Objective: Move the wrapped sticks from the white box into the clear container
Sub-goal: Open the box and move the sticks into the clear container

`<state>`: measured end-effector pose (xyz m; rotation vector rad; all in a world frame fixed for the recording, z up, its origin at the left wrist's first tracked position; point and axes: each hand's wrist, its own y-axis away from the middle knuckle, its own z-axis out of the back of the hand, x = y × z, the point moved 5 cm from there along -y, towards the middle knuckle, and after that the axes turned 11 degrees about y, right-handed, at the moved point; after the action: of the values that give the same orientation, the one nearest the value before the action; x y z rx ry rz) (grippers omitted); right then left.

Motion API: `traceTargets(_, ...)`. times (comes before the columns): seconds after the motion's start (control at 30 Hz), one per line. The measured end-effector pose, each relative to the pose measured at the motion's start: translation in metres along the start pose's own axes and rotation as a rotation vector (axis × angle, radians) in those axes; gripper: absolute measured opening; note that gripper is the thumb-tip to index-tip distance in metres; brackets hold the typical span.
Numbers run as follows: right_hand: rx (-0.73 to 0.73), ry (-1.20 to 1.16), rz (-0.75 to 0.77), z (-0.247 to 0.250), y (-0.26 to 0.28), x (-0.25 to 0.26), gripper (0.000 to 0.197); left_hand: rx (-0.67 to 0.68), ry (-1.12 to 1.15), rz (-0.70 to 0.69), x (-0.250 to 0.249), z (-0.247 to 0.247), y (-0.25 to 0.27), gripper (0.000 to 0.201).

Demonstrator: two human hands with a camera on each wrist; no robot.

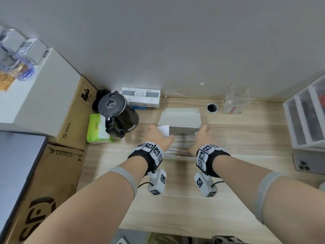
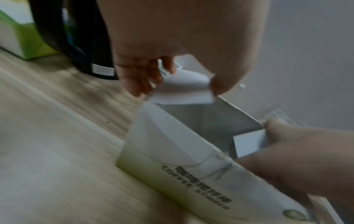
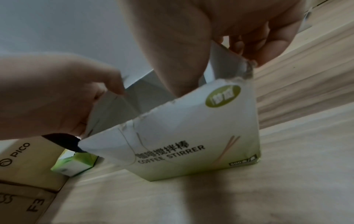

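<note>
Box opened, no sticks yet moved across.

The white box point(image 1: 179, 120) stands on the desk point(image 1: 175, 199), its mouth held apart: one side flap is pinched by the left hand point(image 1: 159, 136), the other by the right hand point(image 1: 199, 138). The wrapped sticks point(image 1: 181, 144) are seen lying crosswise, left to right, between the wrists; the clear container point(image 1: 236, 101) waits at the far right, seemingly unfilled.

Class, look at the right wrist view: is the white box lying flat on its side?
No, the white box stands upright on the desk, open at the top.
</note>
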<state>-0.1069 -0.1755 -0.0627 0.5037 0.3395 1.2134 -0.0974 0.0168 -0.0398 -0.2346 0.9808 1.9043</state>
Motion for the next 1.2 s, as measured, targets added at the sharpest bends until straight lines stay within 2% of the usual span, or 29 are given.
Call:
traceTargets(0.13,0.006,-0.010,0.015,0.006,0.004,0.000,0.065,-0.022,0.118,-0.053,0.010,0.021,0.001,0.031)
traceTargets(0.23,0.016,-0.009,0.022,0.008,0.006,0.001,0.067,-0.121,0.076,-0.009,0.018,0.038,0.004,0.033)
traceTargets(0.33,0.008,0.009,0.015,0.006,0.007,0.001,0.069,-0.190,-0.034,0.048,0.025,0.047,0.004,0.045)
traceTargets(0.4,-0.002,0.044,0.005,0.002,0.006,0.002,0.070,-0.138,-0.158,0.026,0.027,0.042,0.001,0.043)
traceTargets(0.5,-0.034,0.085,-0.014,-0.003,0.005,0.001,0.069,0.026,-0.041,-0.066,0.023,0.024,0.002,0.015)
traceTargets(0.6,-0.045,0.103,-0.035,-0.005,0.004,0.001,0.066,0.071,0.017,-0.111,0.020,0.012,0.006,0.015)
traceTargets(0.8,-0.022,0.057,-0.045,-0.005,0.004,0.000,0.064,0.128,-0.098,-0.096,0.023,0.009,0.002,0.006)
traceTargets(1.03,0.024,-0.213,0.038,0.009,0.006,-0.005,0.055,0.182,-0.235,-0.033,0.014,0.015,0.001,0.007)
traceTargets(1.13,0.009,-0.315,0.127,0.023,0.006,-0.017,0.040,0.200,-0.321,0.003,0.010,0.017,0.001,0.006)
traceTargets(1.2,-0.007,-0.389,0.123,0.029,0.004,-0.029,0.034,0.194,-0.382,0.035,0.010,0.020,-0.001,0.014)
